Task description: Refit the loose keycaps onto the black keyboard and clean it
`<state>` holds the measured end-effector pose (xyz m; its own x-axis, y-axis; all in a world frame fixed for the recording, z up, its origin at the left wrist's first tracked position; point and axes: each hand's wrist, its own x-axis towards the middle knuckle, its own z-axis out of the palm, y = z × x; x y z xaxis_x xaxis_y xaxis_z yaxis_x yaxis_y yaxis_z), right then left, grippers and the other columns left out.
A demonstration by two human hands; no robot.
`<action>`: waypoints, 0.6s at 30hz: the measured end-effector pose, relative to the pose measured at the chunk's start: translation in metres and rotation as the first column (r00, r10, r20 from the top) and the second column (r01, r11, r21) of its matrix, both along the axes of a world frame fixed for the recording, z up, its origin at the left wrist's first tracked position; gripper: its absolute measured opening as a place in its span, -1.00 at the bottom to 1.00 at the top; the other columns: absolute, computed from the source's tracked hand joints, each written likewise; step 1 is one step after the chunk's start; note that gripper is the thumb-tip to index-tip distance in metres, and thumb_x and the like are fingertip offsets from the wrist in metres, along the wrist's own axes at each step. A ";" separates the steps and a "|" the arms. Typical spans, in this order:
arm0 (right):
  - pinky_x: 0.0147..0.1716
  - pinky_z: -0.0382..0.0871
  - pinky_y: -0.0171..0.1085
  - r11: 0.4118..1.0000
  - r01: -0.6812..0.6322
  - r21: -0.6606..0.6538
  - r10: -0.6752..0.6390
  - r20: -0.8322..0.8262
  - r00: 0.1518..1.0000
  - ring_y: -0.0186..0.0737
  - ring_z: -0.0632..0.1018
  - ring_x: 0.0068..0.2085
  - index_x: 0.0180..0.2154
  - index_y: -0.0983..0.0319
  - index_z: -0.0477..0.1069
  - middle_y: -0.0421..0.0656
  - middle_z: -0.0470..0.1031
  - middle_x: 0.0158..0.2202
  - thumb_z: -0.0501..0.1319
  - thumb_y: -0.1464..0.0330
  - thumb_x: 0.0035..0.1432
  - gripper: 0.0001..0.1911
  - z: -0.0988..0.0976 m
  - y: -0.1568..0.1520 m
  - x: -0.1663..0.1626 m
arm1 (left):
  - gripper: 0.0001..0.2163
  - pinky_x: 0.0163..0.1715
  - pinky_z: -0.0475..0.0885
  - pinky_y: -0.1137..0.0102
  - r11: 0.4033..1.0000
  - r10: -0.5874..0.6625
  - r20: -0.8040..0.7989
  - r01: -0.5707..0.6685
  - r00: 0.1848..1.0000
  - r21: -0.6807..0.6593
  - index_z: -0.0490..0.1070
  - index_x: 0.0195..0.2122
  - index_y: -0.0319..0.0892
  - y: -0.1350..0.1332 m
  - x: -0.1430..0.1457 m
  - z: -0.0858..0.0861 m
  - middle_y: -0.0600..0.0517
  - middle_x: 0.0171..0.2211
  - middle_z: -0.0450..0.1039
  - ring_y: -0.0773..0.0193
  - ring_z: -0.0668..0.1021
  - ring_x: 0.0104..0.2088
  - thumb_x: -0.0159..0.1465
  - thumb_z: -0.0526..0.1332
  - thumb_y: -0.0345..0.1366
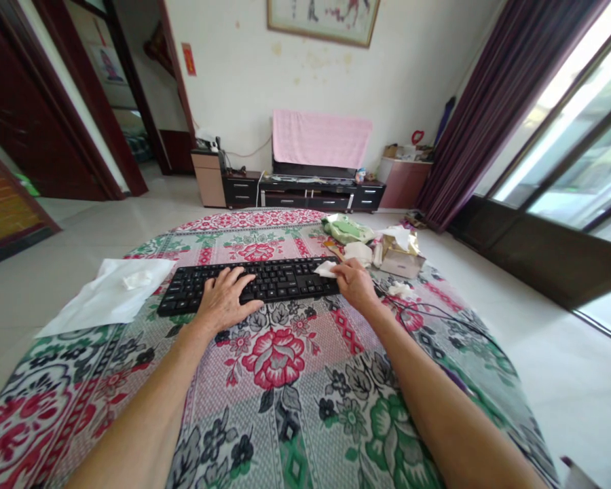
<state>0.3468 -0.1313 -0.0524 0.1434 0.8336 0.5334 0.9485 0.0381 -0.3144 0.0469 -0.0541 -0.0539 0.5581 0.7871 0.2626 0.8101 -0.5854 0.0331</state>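
Note:
A black computer keyboard (280, 280) lies across the patterned tablecloth in front of me. My left hand (225, 299) rests on its left half with the fingers spread over the keys and the thumb at the near edge. At the keyboard's right end, my right hand (355, 282) pinches a white tissue (326, 269), which touches the keys there. The fingertips of that hand are partly hidden by the tissue and the knuckles.
A white sheet (102, 299) with a crumpled tissue (137, 279) on it lies left. Beyond my right hand are a tissue box (401, 261), a green packet (347, 229) and crumpled tissue (400, 290). Black cables (453, 318) cross the flowered tablecloth (285, 407).

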 end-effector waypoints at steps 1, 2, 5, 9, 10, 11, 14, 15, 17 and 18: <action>-0.16 0.24 -0.28 0.995 -0.095 0.011 0.095 0.012 0.995 -0.21 0.39 -0.21 -0.25 0.23 0.49 -0.08 0.36 -0.26 0.03 0.48 0.09 -0.72 0.000 0.004 -0.010 | -0.45 0.04 0.11 0.12 1.000 0.003 -0.001 -0.003 1.000 0.000 0.22 0.11 0.01 0.000 0.000 0.000 0.01 0.19 0.11 0.00 0.13 0.17 0.11 0.06 0.08; -0.16 0.24 -0.28 0.986 -0.166 0.011 0.166 0.027 0.986 -0.22 0.38 -0.21 -0.23 0.24 0.49 -0.08 0.36 -0.25 0.04 0.47 0.10 -0.72 0.000 0.009 -0.020 | -0.46 0.04 0.11 0.12 1.000 0.004 -0.002 -0.004 1.000 0.000 0.22 0.11 0.01 0.000 0.000 0.001 0.01 0.19 0.11 0.00 0.13 0.17 0.12 0.07 0.08; -0.15 0.23 -0.28 0.963 -0.264 -0.052 0.268 0.089 0.959 -0.22 0.37 -0.20 -0.19 0.22 0.48 -0.07 0.35 -0.23 0.04 0.41 0.15 -0.73 0.000 0.018 -0.043 | -0.46 0.03 0.12 0.12 1.000 0.001 -0.009 0.000 1.000 0.004 0.22 0.11 0.01 0.000 0.000 0.000 0.01 0.19 0.11 0.00 0.14 0.17 0.12 0.06 0.08; -0.18 0.22 -0.30 0.975 -0.177 -0.136 0.196 0.137 0.971 -0.22 0.38 -0.21 -0.23 0.18 0.50 -0.08 0.35 -0.25 0.03 0.43 0.15 -0.72 0.000 0.019 -0.039 | -0.45 0.03 0.12 0.10 1.000 -0.003 -0.006 0.003 1.000 0.017 0.22 0.11 0.01 0.001 -0.001 -0.002 0.00 0.19 0.10 -0.01 0.13 0.17 0.12 0.06 0.09; -0.19 0.22 -0.30 0.982 -0.127 -0.142 0.146 0.137 0.980 -0.21 0.39 -0.21 -0.24 0.19 0.50 -0.07 0.36 -0.26 0.03 0.45 0.14 -0.72 0.001 0.018 -0.032 | -0.45 0.03 0.11 0.10 1.000 -0.004 -0.001 0.004 1.000 0.018 0.22 0.11 0.01 0.001 -0.001 -0.002 0.00 0.19 0.10 -0.02 0.13 0.17 0.11 0.06 0.09; -0.20 0.22 -0.30 0.988 -0.066 -0.140 0.085 0.136 0.987 -0.21 0.39 -0.22 -0.26 0.20 0.51 -0.06 0.36 -0.27 0.03 0.46 0.12 -0.72 0.002 0.016 -0.026 | -0.45 0.03 0.11 0.10 1.000 -0.006 0.004 0.006 1.000 0.019 0.22 0.11 0.00 0.001 -0.001 -0.003 0.00 0.19 0.11 -0.02 0.13 0.17 0.11 0.07 0.08; -0.22 0.23 -0.29 0.993 0.070 -0.096 -0.059 0.109 0.992 -0.20 0.40 -0.24 -0.28 0.23 0.50 -0.05 0.36 -0.29 0.03 0.47 0.11 -0.72 0.004 0.008 -0.015 | -0.45 0.03 0.11 0.10 1.000 -0.013 0.005 0.013 1.000 0.017 0.22 0.11 -0.01 0.001 -0.001 -0.002 -0.01 0.19 0.11 -0.02 0.12 0.18 0.11 0.07 0.08; -0.22 0.23 -0.30 0.995 0.058 -0.076 -0.051 0.094 0.994 -0.20 0.40 -0.24 -0.27 0.23 0.50 -0.06 0.36 -0.28 0.03 0.47 0.10 -0.72 0.005 0.006 -0.017 | -0.45 0.03 0.11 0.10 1.000 -0.012 0.002 0.012 1.000 0.014 0.22 0.11 -0.01 0.001 -0.001 -0.002 0.00 0.19 0.10 -0.01 0.12 0.18 0.11 0.06 0.08; -0.21 0.24 -0.31 0.997 -0.066 -0.049 0.070 0.077 0.995 -0.22 0.40 -0.23 -0.25 0.23 0.49 -0.08 0.36 -0.28 0.02 0.48 0.09 -0.71 0.006 0.002 -0.028 | -0.45 0.04 0.11 0.11 1.000 -0.005 -0.005 0.005 1.000 0.012 0.22 0.11 0.00 0.001 0.000 -0.002 0.00 0.19 0.10 0.00 0.12 0.18 0.11 0.06 0.09; -0.20 0.24 -0.32 0.987 -0.154 -0.046 0.158 0.081 0.984 -0.24 0.40 -0.22 -0.25 0.22 0.49 -0.09 0.37 -0.27 0.03 0.48 0.08 -0.71 0.006 0.002 -0.036 | -0.45 0.04 0.11 0.11 1.000 -0.001 -0.006 0.001 1.000 0.013 0.22 0.11 0.00 0.001 0.000 -0.002 0.00 0.19 0.10 0.01 0.13 0.18 0.12 0.06 0.09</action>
<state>0.3108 -0.1297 -0.0462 -0.0341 0.8628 0.5043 0.9551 0.1766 -0.2377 0.0466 -0.0531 -0.0559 0.5608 0.7828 0.2696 0.8095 -0.5868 0.0201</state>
